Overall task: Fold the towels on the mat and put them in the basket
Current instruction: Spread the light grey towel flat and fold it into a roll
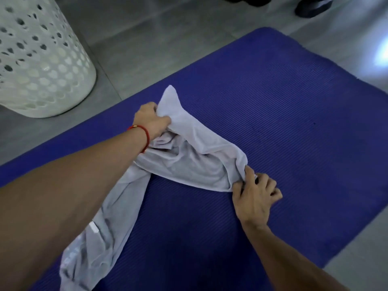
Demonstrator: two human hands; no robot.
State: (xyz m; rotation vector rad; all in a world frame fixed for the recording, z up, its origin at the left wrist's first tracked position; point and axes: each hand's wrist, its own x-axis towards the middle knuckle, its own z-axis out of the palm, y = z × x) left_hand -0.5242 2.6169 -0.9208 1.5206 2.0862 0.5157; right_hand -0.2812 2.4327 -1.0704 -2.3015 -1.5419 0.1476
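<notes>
Lying across the floor, the ribbed blue foam mat [283, 127] carries the one crumpled pale grey cloth towel [189, 162], part trailing toward the person under the left forearm. The white perforated plastic basket [42, 66] stands off the mat's far left corner, well apart from the towel. The left hand [151, 120] bunches a far edge in a closed grip; the right hand [255, 193] pinches a near-right edge. Risk: with the cloth this twisted, mismatched corners would make a lopsided fold.
</notes>
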